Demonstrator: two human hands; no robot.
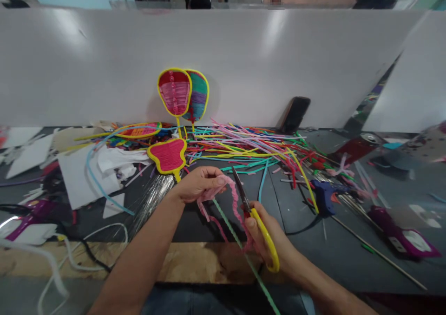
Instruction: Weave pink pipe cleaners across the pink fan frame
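Note:
My left hand (204,183) is closed in a pinch on a pink braided cord (234,196). The cord arcs over to the right and hangs down beside my right hand (261,226). That hand is wrapped round yellow-handled scissors (266,236), whose dark blades point up and left, near the cord. Whether the blades are fully together is hard to see. A pale green twisted cord (230,224) slants from below my left hand to the bottom of the view. Just beyond my left hand lies a red-pink wound fan shape (169,156) with a yellow rim.
Many coloured strips (244,141) lie piled along the white partition (244,64). Two yellow-rimmed fans (174,92) lean there, with a phone (296,114) to their right. A blue glue gun (324,196) and a drink can (358,147) stand right; paper sheets (83,175) and cables lie left.

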